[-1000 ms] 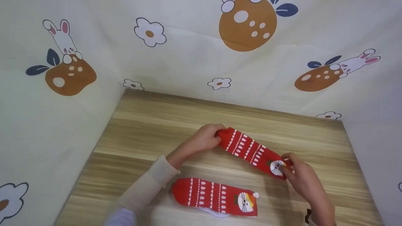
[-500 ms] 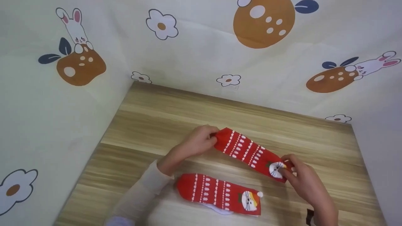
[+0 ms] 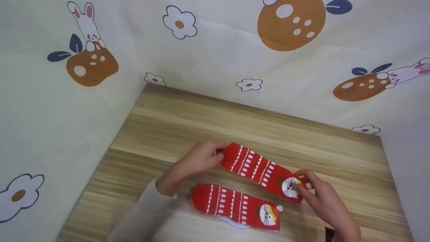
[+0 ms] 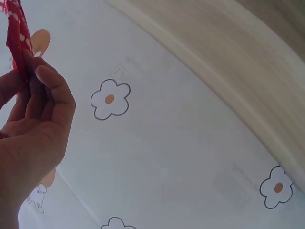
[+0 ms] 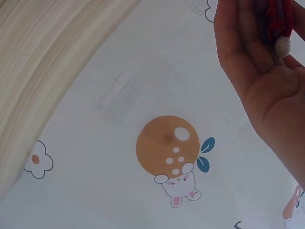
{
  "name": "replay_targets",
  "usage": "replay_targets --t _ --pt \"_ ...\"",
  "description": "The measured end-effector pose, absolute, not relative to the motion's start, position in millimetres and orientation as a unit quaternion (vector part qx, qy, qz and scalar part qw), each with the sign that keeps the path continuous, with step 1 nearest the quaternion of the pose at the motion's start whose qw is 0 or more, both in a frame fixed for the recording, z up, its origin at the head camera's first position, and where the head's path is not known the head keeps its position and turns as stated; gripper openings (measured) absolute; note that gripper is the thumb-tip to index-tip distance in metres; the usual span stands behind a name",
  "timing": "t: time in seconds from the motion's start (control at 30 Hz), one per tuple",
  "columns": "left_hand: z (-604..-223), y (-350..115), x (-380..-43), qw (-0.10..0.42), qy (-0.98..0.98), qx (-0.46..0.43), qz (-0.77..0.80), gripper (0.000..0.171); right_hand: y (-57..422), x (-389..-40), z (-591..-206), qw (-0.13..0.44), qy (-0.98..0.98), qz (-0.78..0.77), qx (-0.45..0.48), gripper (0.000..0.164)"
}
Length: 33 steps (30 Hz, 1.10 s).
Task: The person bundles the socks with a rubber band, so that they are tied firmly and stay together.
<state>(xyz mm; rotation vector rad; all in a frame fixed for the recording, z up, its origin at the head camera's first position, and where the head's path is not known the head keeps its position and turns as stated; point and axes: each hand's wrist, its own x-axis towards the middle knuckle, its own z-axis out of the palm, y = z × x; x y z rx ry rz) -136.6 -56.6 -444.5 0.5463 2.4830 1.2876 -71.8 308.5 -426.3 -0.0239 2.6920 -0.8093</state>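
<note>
Stretched between both hands is a red sock (image 3: 257,168) with white rows of pattern and a cat face near its cuff. My left hand (image 3: 201,157) pinches its toe end, also seen in the left wrist view, where thumb and fingers meet on the red fabric (image 4: 20,45). At the cuff, my right hand (image 3: 324,195) pinches the sock beside the cat face. A small white pompom (image 5: 282,46) shows by the right palm. Nearer the body, a matching red sock (image 3: 231,205) lies flat, toe to the left, with something white (image 3: 235,222) peeking out from under it.
The wood-grain table (image 3: 161,117) is bordered at the back and sides by pale walls (image 3: 208,60) printed with rabbits, oranges and flowers. The lying sock is between the forearms.
The held sock has come a little left and toward the body, nearer the lying sock, with both hands still gripping its ends. The head view has shifted slightly.
</note>
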Motion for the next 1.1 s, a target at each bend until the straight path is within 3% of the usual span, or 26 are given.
replay_targets --t 0.27,1.1 --pt "-441.1 -70.6 -128.7 0.163 0.860 0.251 0.413 0.017 300.4 -64.2 -432.0 0.170 0.936 -0.305 -0.038 0.032" --pt "-447.5 -102.9 -102.0 0.231 0.847 0.235 0.416 0.011 283.9 -49.2 -453.4 0.221 0.918 -0.327 -0.042 0.030"
